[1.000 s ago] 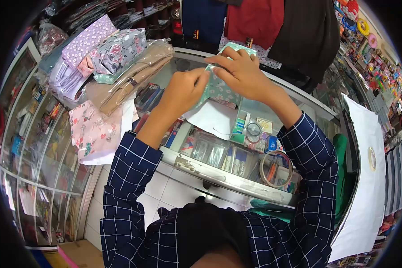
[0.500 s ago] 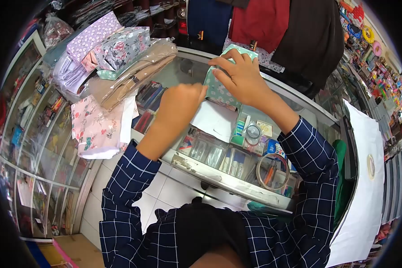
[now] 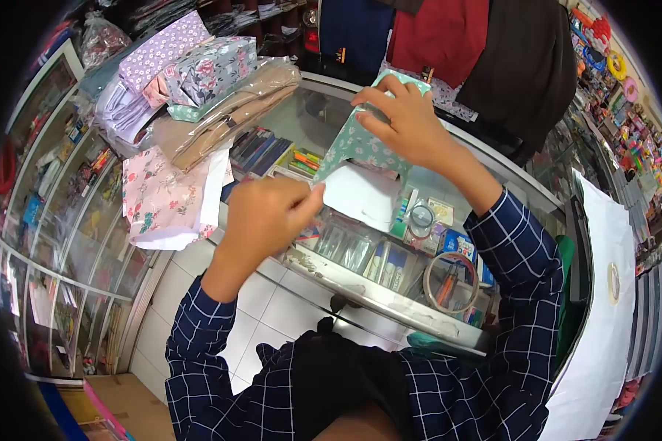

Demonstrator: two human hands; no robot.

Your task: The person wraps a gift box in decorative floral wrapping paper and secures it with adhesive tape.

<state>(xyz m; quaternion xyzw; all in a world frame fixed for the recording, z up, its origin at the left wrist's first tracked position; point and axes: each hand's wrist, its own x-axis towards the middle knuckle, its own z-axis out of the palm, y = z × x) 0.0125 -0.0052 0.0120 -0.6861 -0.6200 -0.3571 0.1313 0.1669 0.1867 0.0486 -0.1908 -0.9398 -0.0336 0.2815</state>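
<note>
A: Where is the green floral paper [image 3: 349, 143]?
B: Toward the far side of the glass-topped desk [image 3: 331, 261], folded about a box-like shape. Its near end hangs open and shows a white underside [image 3: 362, 197].

A: What is the left hand [image 3: 266, 214] doing?
B: Its thumb and fingers are together, clamped on the paper's near left corner.

A: And the right hand [image 3: 403, 123]?
B: That one lies over the top of the paper, its fingers parted and bent, touching the surface.

A: What is nearby?
B: A small clear roll [image 3: 421, 219] sits to the right of the white underside, and a larger tape ring [image 3: 451, 283] is closer to the person, near the desk's front edge. Pens and small boxes show through the glass.

A: Farther out?
B: On the left there's pink floral paper [image 3: 162, 195], a beige garment in plastic [image 3: 232, 121] and a gray floral package [image 3: 213, 72]. Navy cloth [image 3: 353, 37], red cloth [image 3: 440, 37] and dark brown cloth [image 3: 526, 66] hang beyond the desk.
</note>
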